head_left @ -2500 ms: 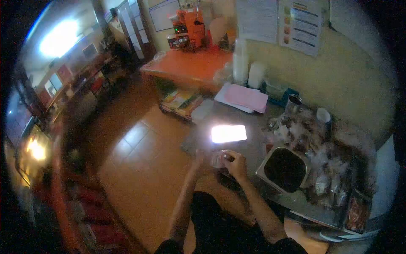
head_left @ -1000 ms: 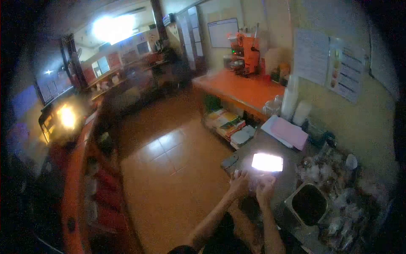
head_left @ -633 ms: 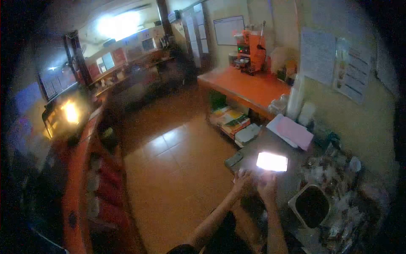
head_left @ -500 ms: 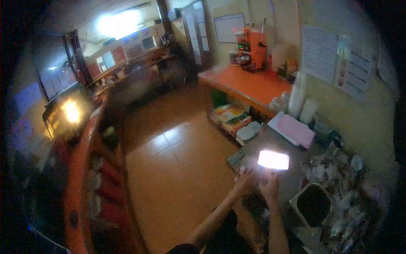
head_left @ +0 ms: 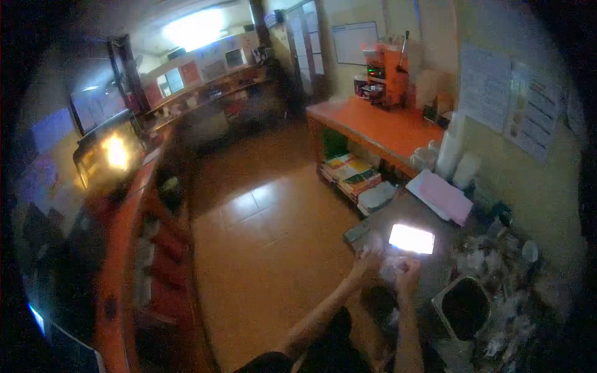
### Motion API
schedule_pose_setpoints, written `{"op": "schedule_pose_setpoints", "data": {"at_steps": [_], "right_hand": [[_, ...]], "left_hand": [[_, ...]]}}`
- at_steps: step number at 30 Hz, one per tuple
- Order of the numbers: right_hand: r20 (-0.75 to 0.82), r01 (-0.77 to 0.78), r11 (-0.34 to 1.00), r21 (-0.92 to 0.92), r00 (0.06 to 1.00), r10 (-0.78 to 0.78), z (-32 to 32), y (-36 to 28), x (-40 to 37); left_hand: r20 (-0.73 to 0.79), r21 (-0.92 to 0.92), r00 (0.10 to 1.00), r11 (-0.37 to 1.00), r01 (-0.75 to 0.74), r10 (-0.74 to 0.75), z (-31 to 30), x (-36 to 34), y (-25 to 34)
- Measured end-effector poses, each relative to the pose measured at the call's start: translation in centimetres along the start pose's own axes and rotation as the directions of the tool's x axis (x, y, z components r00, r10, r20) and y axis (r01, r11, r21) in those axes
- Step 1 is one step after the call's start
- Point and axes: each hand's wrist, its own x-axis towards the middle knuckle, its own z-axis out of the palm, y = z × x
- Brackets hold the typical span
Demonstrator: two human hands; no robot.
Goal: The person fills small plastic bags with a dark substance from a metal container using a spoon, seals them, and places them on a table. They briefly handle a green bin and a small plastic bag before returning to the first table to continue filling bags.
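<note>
A phone-like device (head_left: 411, 239) with a glaring white screen lies on the dark worktop (head_left: 429, 273), just beyond my hands. My right hand (head_left: 408, 276) is closed below that screen, its fingers pinched on a pale, see-through piece of plastic (head_left: 390, 267). On the other side of the plastic, my left hand (head_left: 368, 262) has its fingers curled in, but blur hides what they hold. A flat dark object (head_left: 359, 231) rests at the worktop's edge beyond my left hand.
To the right are a metal-rimmed container (head_left: 461, 308) and a heap of clear plastic packets (head_left: 507, 311). Pink and white sheets (head_left: 440, 196) lie beyond, near stacked cups (head_left: 449, 152). An orange counter (head_left: 379, 127) carries a machine (head_left: 388, 74). Tiled floor (head_left: 267, 248) stretches left.
The view has swung a little left, so the scene sits further right. My right hand has drawn slightly down from the bright screen, and the plastic between my hands shows more.
</note>
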Motion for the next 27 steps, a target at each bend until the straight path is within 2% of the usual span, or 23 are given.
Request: {"op": "schedule_pose_setpoints", "data": {"at_steps": [3,6,9,11,13,14,15,16,18,19,22,25,27], "right_hand": [[0.044,-0.078,0.979,0.19,0.996,0.071,-0.6,2.2,-0.4],[-0.039,-0.198,0.964,0.176,0.977,0.208,-1.0,2.4,-0.7],[-0.069,-0.218,0.976,-0.027,0.974,0.216,-2.0,1.4,-0.9],[-0.145,-0.289,0.95,-0.114,0.951,0.272,-2.0,-0.2,-1.5],[-0.239,-0.245,0.939,-0.243,0.953,0.187,-2.5,-2.2,-1.8],[-0.121,-0.341,0.931,-0.129,0.937,0.327,-3.3,-1.8,-1.5],[-0.192,-0.296,0.948,-0.119,0.943,0.27,-3.0,-0.4,-1.6],[-0.176,-0.273,0.958,-0.085,0.951,0.255,-3.5,-0.2,-1.8],[-0.125,-0.206,0.978,-0.011,0.971,0.203,-3.8,-0.3,-1.7],[-0.102,-0.219,0.967,0.132,0.967,0.233,-4.0,-0.7,-1.8],[0.075,-0.424,0.838,0.343,0.902,0.426,-4.1,-0.9,-1.1],[-0.119,-0.154,0.954,0.257,0.975,0.189,-3.7,-1.5,-1.7],[-0.157,-0.087,0.986,0.14,0.982,0.109,-3.9,-2.0,-1.7]], "left_hand": [[0.119,-0.085,0.992,0.995,0.047,-0.036,-0.9,0.1,-0.8],[0.167,-0.152,0.985,0.987,0.061,-0.035,-1.6,0.3,-1.2],[0.147,-0.212,0.989,0.976,0.046,-0.015,-2.4,0.1,-1.2],[0.125,-0.271,0.992,0.962,0.029,0.005,-3.4,0.0,-0.9],[0.125,-0.362,0.992,0.932,0.015,0.032,-4.7,0.2,-0.5],[0.175,-0.391,0.984,0.92,0.029,0.043,-5.5,0.4,-0.7],[0.224,-0.41,0.973,0.911,0.046,0.052,-6.2,0.5,-1.3],[0.271,-0.42,0.961,0.905,0.066,0.056,-6.6,0.6,-1.4],[0.208,-0.277,0.973,0.96,-0.036,0.096,-7.1,0.7,-0.7],[0.175,-0.195,0.978,0.977,-0.08,0.115,-7.6,0.9,-0.5],[0.213,-0.377,0.977,0.922,0.088,-0.006,-9.8,1.7,1.1],[0.253,-0.168,0.967,0.983,0.072,-0.027,-12.0,2.2,2.4],[0.273,-0.438,0.961,0.886,0.152,-0.03,-9.5,1.5,0.2]]}}
